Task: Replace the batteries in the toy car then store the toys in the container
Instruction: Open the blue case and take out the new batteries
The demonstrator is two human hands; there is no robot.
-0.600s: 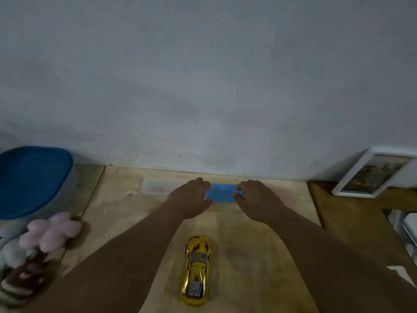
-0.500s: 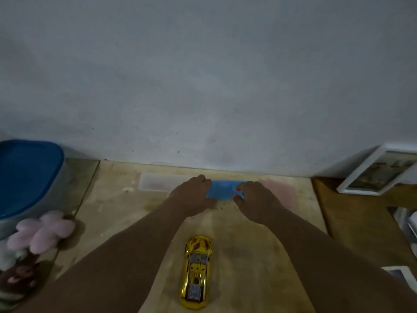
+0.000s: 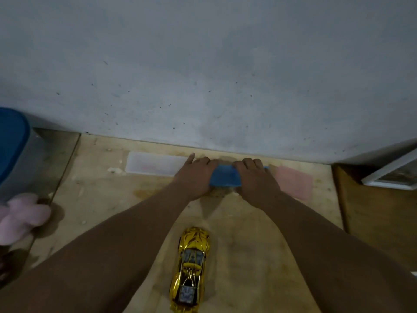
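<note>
White picture frame (image 3: 392,175) leans against grey wall (image 3: 203,64), far right

A shiny gold toy car (image 3: 190,270) with grey windows stands on its wheels near the front edge of the surface, its length running front to back. At the back edge lies a flat blue rectangular case (image 3: 224,178). At the left edge stands a clear plastic container with a blue lid (image 3: 12,143), and a pink plush toy (image 3: 21,216) lies in front of it.

Both arms reach forward, left hand (image 3: 195,177) and right hand (image 3: 255,179) palms down, fingers curled in a grip.
</note>
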